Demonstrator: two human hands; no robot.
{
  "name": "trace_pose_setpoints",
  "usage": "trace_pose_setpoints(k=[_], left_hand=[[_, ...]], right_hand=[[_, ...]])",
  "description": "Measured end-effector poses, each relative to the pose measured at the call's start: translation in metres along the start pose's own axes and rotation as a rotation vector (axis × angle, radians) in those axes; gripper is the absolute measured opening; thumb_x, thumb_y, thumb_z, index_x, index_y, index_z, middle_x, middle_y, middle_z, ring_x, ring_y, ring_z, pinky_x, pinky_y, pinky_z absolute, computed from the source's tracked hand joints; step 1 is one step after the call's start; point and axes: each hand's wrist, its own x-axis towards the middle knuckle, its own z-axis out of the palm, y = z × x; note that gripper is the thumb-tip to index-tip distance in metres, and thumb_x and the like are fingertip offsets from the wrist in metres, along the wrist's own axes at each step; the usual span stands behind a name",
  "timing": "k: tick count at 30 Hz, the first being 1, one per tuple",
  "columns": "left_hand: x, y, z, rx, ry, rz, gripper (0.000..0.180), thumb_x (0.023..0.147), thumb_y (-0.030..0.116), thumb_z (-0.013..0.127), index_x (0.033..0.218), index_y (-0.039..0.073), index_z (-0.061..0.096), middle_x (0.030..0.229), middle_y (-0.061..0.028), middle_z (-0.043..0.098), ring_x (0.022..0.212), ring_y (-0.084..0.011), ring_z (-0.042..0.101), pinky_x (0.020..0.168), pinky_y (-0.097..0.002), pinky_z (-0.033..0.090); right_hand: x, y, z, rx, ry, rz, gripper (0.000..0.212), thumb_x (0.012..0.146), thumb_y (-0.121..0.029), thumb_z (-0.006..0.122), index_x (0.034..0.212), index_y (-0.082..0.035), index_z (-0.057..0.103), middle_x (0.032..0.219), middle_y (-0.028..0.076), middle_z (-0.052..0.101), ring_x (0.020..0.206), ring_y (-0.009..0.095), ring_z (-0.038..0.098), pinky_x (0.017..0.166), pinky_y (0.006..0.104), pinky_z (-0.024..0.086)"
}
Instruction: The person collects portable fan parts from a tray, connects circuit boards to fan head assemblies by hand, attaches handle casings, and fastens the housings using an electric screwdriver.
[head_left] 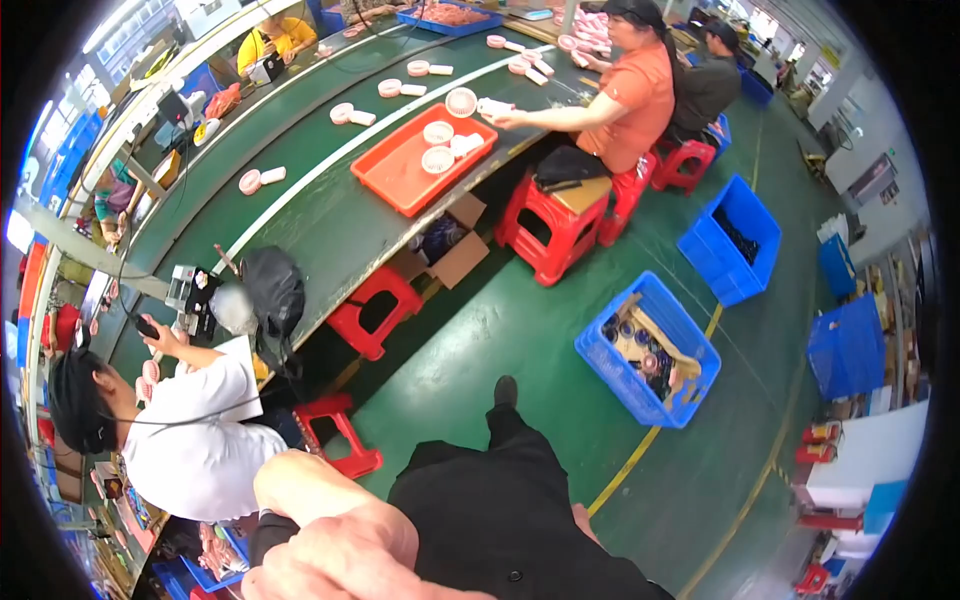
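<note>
My left hand [340,562] is large and close at the lower edge, in front of my black clothing [490,510]. Its fingers look curled in, and what they hold, if anything, is hidden; the lower edge cuts part of it off. A dark band [270,533] shows beside the wrist. Of my right hand [585,522] only a sliver of skin appears beside my dark trousers, its fingers hidden. Nothing on the work line is touched by either hand. One dark shoe [506,390] stands forward on the green floor.
A long green conveyor table [330,215] carries pink-and-white handheld fans [262,180] and an orange tray [385,190]. Workers sit along it, one in white [195,450] close at left. Red stools [375,310] and blue crates [650,350] stand on the floor.
</note>
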Motion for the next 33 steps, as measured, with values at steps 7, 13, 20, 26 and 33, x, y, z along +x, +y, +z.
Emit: trace_pose_setpoints(k=[7,13,20,26,33], left_hand=[[0.055,-0.093,-0.017,0.075,-0.047,-0.289,0.057,0.076,0.004,0.071,0.129,0.003,0.049,0.093,-0.0102,0.062,0.07,-0.0213,0.062,0.058,-0.0303,0.056],[0.006,-0.166,-0.109,0.337,-0.202,-0.66,0.019,0.094,0.019,0.055,0.104,0.002,0.056,0.067,-0.0093,0.066,0.058,-0.0243,0.064,0.048,-0.0287,0.05],[-0.161,-0.255,-0.196,0.894,0.098,-1.325,0.021,0.083,0.001,0.066,0.104,0.0,0.063,0.076,-0.0066,0.064,0.064,-0.0109,0.062,0.06,-0.0246,0.051],[-0.244,-0.355,-0.3,1.166,-0.095,-1.48,0.029,0.082,0.011,0.065,0.106,-0.004,0.059,0.087,-0.0199,0.064,0.078,-0.0347,0.065,0.069,-0.0427,0.053],[-0.282,-0.459,-0.37,1.376,-0.588,-1.473,0.049,0.08,0.025,0.068,0.12,0.0,0.055,0.123,-0.0211,0.049,0.119,-0.0403,0.043,0.098,-0.0521,0.037]], right_hand=[[0.045,-0.073,-0.282,0.116,0.121,-0.044,0.017,0.079,-0.013,0.054,0.078,0.0,0.064,0.081,0.021,0.066,0.077,0.037,0.067,0.062,0.0459,0.052],[0.061,-0.118,-0.41,0.262,0.044,0.228,0.02,0.075,-0.008,0.055,0.083,0.005,0.068,0.073,0.02,0.068,0.066,0.029,0.071,0.063,0.0391,0.057],[0.115,-0.158,-0.5,0.274,-0.03,0.253,0.019,0.08,-0.005,0.052,0.076,0.012,0.06,0.066,0.023,0.066,0.056,0.029,0.069,0.053,0.0358,0.056],[0.15,-0.205,-0.528,0.56,0.023,0.418,0.009,0.08,-0.001,0.055,0.072,0.002,0.055,0.057,0.014,0.055,0.045,0.025,0.06,0.041,0.0373,0.051],[0.211,-0.183,-0.522,0.389,-0.003,0.27,0.017,0.075,-0.011,0.063,0.087,0.001,0.061,0.069,0.019,0.062,0.075,0.028,0.066,0.067,0.0456,0.05]])
